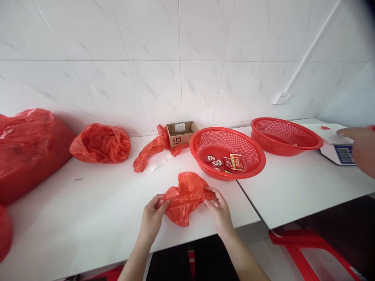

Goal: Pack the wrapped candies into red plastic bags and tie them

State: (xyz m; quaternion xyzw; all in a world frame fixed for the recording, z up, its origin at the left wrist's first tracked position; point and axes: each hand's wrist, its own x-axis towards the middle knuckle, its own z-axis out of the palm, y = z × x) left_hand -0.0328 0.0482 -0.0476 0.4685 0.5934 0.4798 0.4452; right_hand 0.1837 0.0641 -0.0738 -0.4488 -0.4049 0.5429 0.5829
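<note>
Bag [186,201] before box [185,139] and basket [225,142]

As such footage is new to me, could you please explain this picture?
No machine here: one camera, worn on a person's head, looks forward and down. Their bare left hand and right hand hold a crumpled red plastic bag above a white table. Beyond lies a round red plastic basket containing small printed packets. Farther right are a second round red plastic basket, a white scale and another person's hand. To the left are a brown cardboard box and a bunched red plastic bag.
</note>
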